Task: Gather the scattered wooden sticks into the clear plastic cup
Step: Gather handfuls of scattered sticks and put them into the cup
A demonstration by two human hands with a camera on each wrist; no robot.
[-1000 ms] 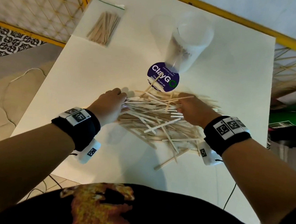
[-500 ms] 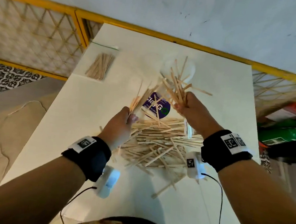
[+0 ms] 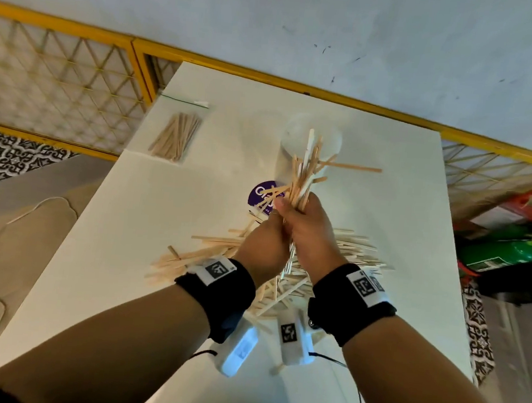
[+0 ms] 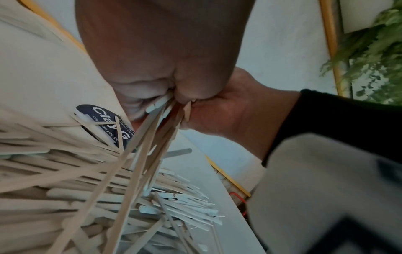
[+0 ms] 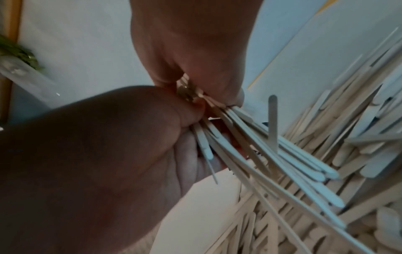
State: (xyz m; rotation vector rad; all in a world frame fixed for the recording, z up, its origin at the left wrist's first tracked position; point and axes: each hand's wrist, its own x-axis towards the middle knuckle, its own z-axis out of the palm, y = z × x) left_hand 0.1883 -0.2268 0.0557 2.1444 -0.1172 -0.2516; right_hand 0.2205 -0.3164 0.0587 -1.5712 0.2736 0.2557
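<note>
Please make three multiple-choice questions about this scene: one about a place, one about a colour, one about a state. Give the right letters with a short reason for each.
1. Where is the bag of sticks?
A. far-left corner of the table
B. inside the clear cup
C. on the floor

2. What colour is the round sticker?
A. red
B. purple
C. yellow

3. What holds the bundle of sticks?
A. nothing
B. the left hand alone
C. both, with the right hand

Answers: A, it lies by that corner; B, purple with white letters; C, both hands grip it.
</note>
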